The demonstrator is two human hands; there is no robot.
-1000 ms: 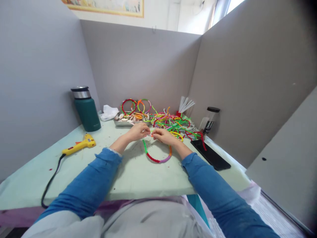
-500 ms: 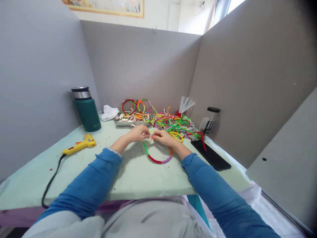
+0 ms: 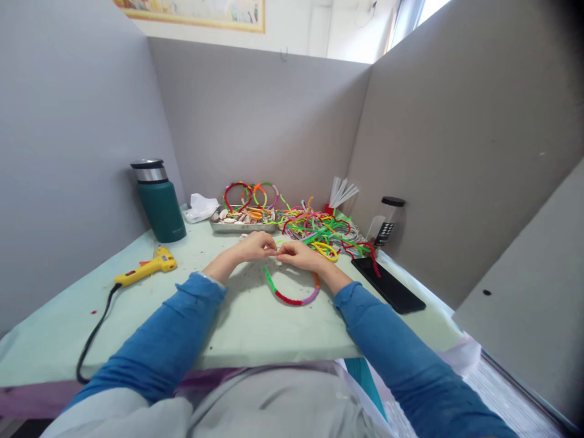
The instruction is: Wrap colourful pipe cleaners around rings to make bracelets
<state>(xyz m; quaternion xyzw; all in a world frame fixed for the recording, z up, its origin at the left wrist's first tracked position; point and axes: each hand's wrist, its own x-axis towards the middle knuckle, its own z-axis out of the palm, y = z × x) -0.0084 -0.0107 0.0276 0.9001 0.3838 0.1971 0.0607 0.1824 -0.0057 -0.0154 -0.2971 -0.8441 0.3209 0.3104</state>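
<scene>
Left hand (image 3: 258, 247), right hand (image 3: 298, 255): fingers pinched, now meeting; can't tell on what. Ring (image 3: 290, 301) slightly lower below fingers.

Upright teal bottle (image 3: 160, 210) with dark lid, at the left rear of the desk (image 3: 274, 337); crumpled white material (image 3: 201, 208) to its right. Right side: clear, dark-capped bottle (image 3: 389, 222) and black phone (image 3: 395, 292). Above the rear partition (image 3: 260, 121): gold-framed picture (image 3: 205, 13).

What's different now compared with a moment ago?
The left hand and right hand eased slightly nearer the person, fingertips drawing together. The loop slid the same way. No new grab or release is visible. The glue gun, bottle and phone stayed.
</scene>
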